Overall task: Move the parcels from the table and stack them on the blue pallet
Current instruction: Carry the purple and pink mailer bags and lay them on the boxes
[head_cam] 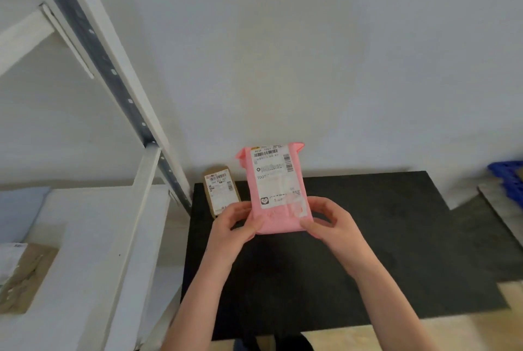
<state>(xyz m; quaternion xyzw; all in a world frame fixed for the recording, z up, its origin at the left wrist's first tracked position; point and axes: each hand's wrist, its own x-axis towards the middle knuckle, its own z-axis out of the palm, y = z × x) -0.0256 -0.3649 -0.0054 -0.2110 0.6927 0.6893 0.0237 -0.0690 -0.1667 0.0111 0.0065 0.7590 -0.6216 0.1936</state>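
The soft pink plastic mailer parcel (276,181) with its white shipping label is hanging above the black surface (382,237), its far end tipping up and away from the person. The left hand (235,226) and the right hand (331,223) are each pinching a near corner, so both grips are clamped on the parcel at one end only. That is likely the weak spot: the unsupported far end may be sagging or swinging during the carry, and the slick film could be sliding out of two small pinches. The small brown paper parcel (220,189) is lying at the far left corner of the surface, just beside the left hand, and a careless turn could be knocking it off. The blue pallet (508,181) is showing only at the right edge, well apart, so the carry is looking long, and a soft bag may be slumping off a stack.
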